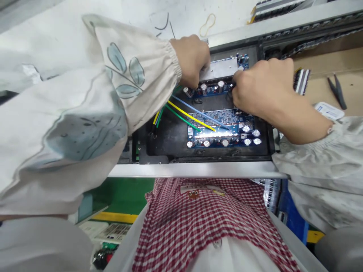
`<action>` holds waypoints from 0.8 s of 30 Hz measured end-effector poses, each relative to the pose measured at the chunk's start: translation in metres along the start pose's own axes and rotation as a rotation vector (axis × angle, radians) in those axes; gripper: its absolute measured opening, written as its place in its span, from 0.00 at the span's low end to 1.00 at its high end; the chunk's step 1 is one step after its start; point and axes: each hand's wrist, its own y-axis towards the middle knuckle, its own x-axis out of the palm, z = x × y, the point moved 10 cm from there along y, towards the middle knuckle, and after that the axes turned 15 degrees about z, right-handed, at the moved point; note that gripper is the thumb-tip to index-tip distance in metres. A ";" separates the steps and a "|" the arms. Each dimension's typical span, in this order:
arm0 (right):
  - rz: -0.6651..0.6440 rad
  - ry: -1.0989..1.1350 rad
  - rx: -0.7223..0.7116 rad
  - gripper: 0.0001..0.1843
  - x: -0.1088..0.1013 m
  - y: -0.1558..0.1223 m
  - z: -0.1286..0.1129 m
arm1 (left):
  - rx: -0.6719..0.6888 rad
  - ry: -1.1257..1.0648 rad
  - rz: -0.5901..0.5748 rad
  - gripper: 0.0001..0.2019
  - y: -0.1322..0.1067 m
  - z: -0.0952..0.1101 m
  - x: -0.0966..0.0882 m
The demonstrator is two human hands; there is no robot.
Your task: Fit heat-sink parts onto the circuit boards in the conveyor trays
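At the far side of a black tray (170, 145), the upper circuit board (211, 90), topped by a flat silver plate (222, 68), is met by both hands. Its left end is covered by the left hand (193, 62), whose fingers are curled in narrowly; its right end is covered by the right hand (262, 83), bent in much the same way. The fingertips are hidden, so whether the board is gripped or merely pressed cannot be told. Nearer the body, a lower circuit board (215, 118) is crossed from the left by a blue wire (195, 109), a yellow wire (190, 115) and a green wire (183, 118). To the right, tweezers (339, 94) are laid on brown cardboard (314, 56), near a white card (329, 110). On the white table (235, 15) beyond the tray, a yellow rubber band (208, 25) can be seen.
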 end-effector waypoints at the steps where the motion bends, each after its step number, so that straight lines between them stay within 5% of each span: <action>1: -0.001 0.006 0.000 0.17 0.000 0.000 0.000 | -0.006 0.008 0.001 0.19 0.000 0.001 -0.001; 18: 0.016 0.016 -0.015 0.17 -0.002 -0.002 -0.004 | 0.161 0.075 -0.058 0.07 0.005 0.002 0.004; 24: -0.003 -0.009 -0.001 0.16 -0.002 -0.001 -0.001 | 0.139 -0.091 0.145 0.10 -0.010 -0.008 -0.023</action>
